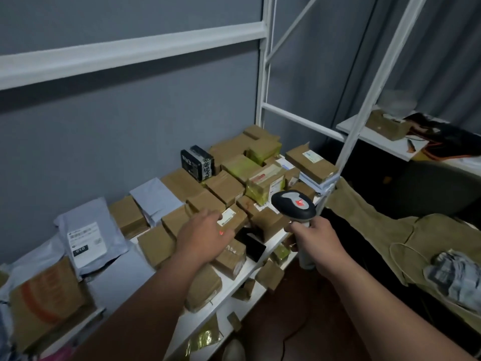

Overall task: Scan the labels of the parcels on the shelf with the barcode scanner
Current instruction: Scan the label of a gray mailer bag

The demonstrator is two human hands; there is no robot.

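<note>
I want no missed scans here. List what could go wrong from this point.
1. The scanner's red dot falls on the left hand, not the white label beyond its fingertips, so that parcel may go unread.
2. Small boxes overhang the shelf edge and could be knocked off.

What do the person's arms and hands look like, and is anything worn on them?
Both forearms are bare as far as the view shows: no sleeves in sight. The left hand and right hand have no gloves, and no rings or watch can be seen.
</note>
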